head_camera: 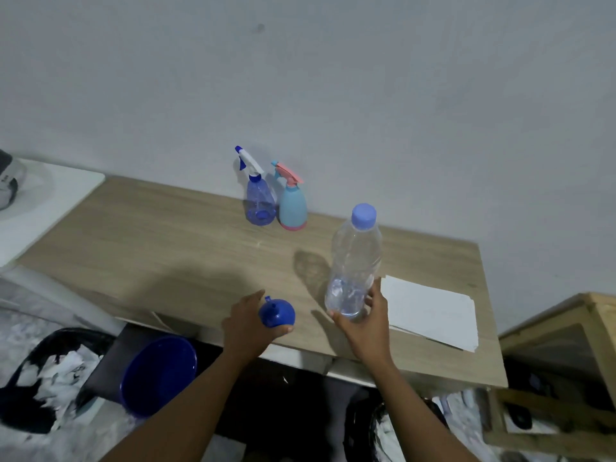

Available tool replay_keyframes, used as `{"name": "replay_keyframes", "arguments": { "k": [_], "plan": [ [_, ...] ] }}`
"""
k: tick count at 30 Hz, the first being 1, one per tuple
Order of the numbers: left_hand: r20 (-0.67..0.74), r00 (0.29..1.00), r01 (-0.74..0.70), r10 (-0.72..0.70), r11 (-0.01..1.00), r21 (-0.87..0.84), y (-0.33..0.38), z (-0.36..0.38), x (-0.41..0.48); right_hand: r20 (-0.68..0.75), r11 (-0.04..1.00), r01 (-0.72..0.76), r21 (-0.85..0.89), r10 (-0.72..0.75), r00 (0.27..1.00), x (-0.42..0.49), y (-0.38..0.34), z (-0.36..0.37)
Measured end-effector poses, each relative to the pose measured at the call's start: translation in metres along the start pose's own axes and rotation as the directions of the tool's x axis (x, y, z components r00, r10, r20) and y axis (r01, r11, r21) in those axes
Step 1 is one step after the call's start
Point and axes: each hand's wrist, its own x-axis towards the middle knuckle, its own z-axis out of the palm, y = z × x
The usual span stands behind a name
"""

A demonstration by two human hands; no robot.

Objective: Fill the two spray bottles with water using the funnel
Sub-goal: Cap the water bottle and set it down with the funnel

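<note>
Head view: blue funnel (276, 313) gripped in left hand (248, 325), near table (160, 241) front edge. Right hand (361, 323) wrapped around capped water bottle (355, 261). Both spray bottles (276, 198) upright by wall, capped. Papers (433, 311) right; blue bucket (158, 373) below.

The left hand (245, 323) covers part of the funnel (277, 312); the shoe (8, 181) and basket (40, 378) are cut off at the picture's left edge.

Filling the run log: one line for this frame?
left hand: holds blue plastic funnel | right hand: grips capped clear plastic water bottle | two spray bottles: capped, by wall
</note>
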Motion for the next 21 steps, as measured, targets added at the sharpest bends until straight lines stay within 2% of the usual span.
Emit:
{"name": "replay_keyframes", "arguments": {
  "k": [4, 12, 18, 21],
  "plan": [
    [-0.01, 1.0, -0.02, 0.02, 1.0, 0.008, -0.022, 0.018, 0.008, -0.068, 0.996, -0.084, -0.007, 0.084, 0.994, 0.003, 0.021, 0.013],
    [-0.067, 0.993, -0.097, 0.098, 0.995, 0.019, -0.015, 0.015, 0.02, -0.183, 0.99, -0.138, -0.003, 0.135, 0.974, 0.013, 0.022, 0.029],
    [-0.159, 0.956, -0.258, 0.246, 0.965, -0.057, 0.028, 0.009, 0.089, -0.203, 0.993, -0.121, -0.006, 0.117, 0.972, 0.05, 0.02, 0.032],
    [-0.148, 0.943, -0.305, 0.298, 0.952, -0.026, 0.067, 0.006, 0.134, -0.207, 0.995, -0.099, 0.008, 0.098, 0.973, 0.087, 0.011, 0.034]
  ]
}}
